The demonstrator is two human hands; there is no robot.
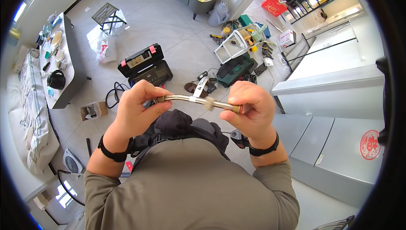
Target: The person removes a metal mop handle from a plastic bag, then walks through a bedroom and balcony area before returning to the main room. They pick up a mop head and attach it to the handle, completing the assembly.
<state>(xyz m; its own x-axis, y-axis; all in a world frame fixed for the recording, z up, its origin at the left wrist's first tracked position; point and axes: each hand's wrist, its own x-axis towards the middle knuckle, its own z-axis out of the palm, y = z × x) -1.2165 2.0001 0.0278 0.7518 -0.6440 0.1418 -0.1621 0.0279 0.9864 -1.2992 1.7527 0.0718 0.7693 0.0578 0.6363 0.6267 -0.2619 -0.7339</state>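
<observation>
A bent metal tube [198,101] is pinched at its ends by left hand [137,109] and right hand [251,109]; a black toolcase [146,66] lies on the floor beyond.

The floor [169,27] was laid in large pale grey tiles. A black tool case with red latches [145,65] lay on it near the centre, with a coiled black cable [113,95] just beside it and a small open cardboard box [93,110] near that. A white plastic bag [106,47] and a folding metal stool [108,15] stood further off. To the right, a dark green bag [237,68] lay beside a white wire basket [237,42] filled with tools, and a white jug [219,13] stood beyond. A long grey table [75,67] at the left carried a black kettle [56,79], cups and plates.
</observation>
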